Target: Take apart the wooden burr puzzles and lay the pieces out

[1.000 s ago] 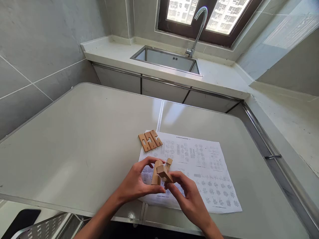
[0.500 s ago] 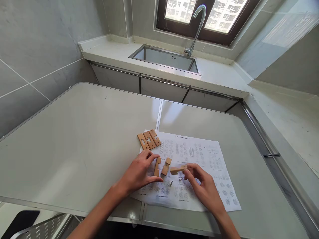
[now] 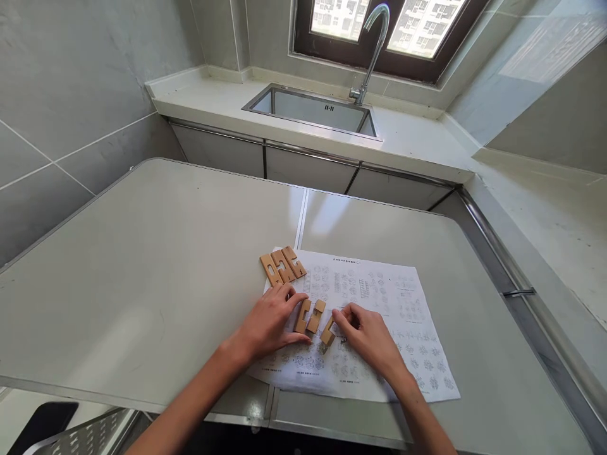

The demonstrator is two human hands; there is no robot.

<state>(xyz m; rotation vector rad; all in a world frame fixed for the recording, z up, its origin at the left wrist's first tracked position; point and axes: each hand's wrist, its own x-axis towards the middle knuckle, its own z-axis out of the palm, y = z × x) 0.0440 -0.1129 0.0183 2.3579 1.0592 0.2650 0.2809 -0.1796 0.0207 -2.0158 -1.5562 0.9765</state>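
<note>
My left hand (image 3: 268, 322) has its thumb and index finger at the two ends of a notched wooden puzzle block (image 3: 302, 317), gripping it against the paper. Just right of that lies a second wooden block (image 3: 316, 316), a small gap apart and untouched. My right hand (image 3: 367, 332) pinches the upper end of a third notched block (image 3: 327, 332), which stands tilted beside the second one. Its fingertips partly cover that block. Beyond my left hand, three flat wooden pieces (image 3: 283, 265) with cut-outs and dark marks lie side by side at the paper's far left corner.
Beneath the blocks is a printed sheet (image 3: 379, 373) of small diagrams, lying on a pale folding table (image 3: 118, 265) with a centre seam. Behind the table are a counter, a sink (image 3: 310, 104) and a tall tap (image 3: 374, 57). A dark object (image 3: 42, 426) shows at lower left.
My right hand has moved left with its block and turned it from nearly level to steeply slanted, closer to the middle block. My left hand has shifted very slightly right.
</note>
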